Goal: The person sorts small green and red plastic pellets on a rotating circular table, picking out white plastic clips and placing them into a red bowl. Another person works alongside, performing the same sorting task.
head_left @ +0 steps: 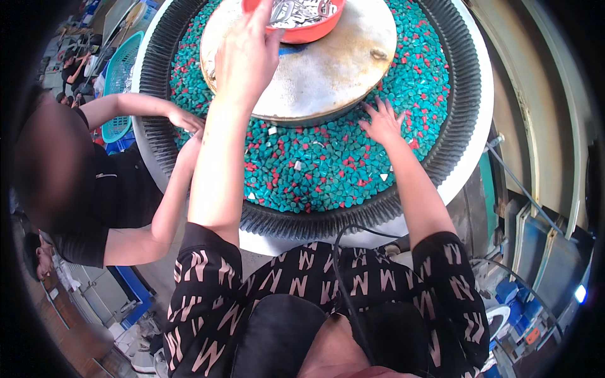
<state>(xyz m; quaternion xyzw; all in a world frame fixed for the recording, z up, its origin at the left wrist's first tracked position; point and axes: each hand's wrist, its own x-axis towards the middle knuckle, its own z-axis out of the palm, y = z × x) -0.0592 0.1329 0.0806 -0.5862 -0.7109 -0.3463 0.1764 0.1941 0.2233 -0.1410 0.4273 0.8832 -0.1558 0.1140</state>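
Right hand [382, 124] spread on green-and-red tumbling chips [315, 170], left hand [247, 60] at the red bowl [315, 33] of metal parts [301, 12] atop the central lid [331, 72], grip unclear; apparently mid-search, any pick-up calls for a pinch.

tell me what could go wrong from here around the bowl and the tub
The left hand is close against the bowl, so a knock might spill its metal parts among the stones. The right hand is at the stones, where a stray part could be overlooked. A co-worker's hand is near the left forearm, so they might bump.
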